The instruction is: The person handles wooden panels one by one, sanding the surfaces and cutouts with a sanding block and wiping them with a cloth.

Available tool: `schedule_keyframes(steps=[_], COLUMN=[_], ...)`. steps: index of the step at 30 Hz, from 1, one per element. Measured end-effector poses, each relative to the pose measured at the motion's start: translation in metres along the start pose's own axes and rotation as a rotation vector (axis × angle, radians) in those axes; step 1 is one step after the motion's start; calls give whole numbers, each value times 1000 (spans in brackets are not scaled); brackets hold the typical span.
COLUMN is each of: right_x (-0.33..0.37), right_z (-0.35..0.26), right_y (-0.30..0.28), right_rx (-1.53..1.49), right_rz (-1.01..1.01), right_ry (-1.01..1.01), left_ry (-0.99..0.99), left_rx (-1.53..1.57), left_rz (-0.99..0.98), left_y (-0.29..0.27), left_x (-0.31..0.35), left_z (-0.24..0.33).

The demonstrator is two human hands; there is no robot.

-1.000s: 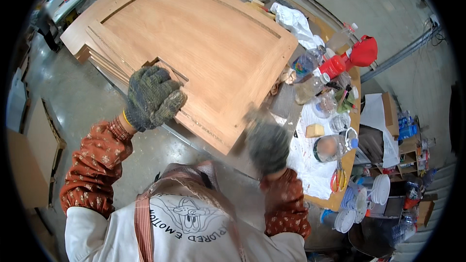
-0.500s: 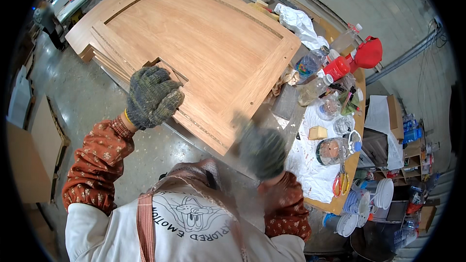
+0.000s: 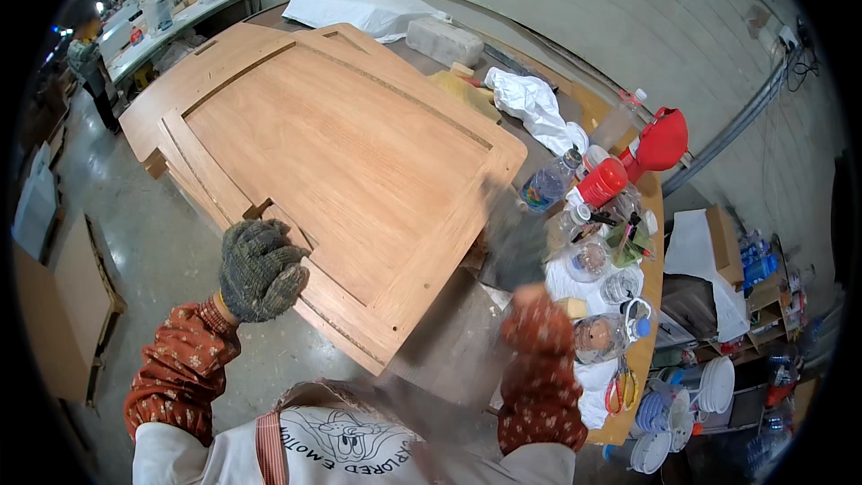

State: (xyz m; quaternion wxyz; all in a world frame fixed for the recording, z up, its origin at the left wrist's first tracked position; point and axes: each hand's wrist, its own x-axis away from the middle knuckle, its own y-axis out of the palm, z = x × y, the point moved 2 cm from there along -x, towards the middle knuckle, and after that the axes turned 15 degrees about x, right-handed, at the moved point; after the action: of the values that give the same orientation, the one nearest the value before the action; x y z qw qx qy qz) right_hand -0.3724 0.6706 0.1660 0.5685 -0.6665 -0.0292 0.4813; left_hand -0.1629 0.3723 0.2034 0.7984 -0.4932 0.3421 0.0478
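Gloved in grey knit, my left hand has its fingers bent in on the near left edge of the wooden panel, beside a notch; whether it grips or only presses there, I cannot tell. My right hand is a blur just beside the panel's right edge, so I cannot tell how far it is open or whether it has hold of anything. The panel lies flat, between and beyond my hands, a grooved line curving around its face.

It rests on a brown table. To my right stand clear bottles and a red bottle, near scissors and a crumpled white cloth. A pale wall rises behind; far left, a person stands on the grey floor.
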Motion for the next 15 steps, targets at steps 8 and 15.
schedule_keyframes(steps=[8, 15], right_x=[-60, 39], right_z=[77, -24], right_y=[65, -6], right_rx=[247, 288], right_rz=[-387, -135], right_ry=[445, 166], left_ry=[49, 89], left_rx=[-81, -47], left_rz=[-13, -43], left_y=[-3, 3], left_x=[0, 0], left_z=[-2, -6])
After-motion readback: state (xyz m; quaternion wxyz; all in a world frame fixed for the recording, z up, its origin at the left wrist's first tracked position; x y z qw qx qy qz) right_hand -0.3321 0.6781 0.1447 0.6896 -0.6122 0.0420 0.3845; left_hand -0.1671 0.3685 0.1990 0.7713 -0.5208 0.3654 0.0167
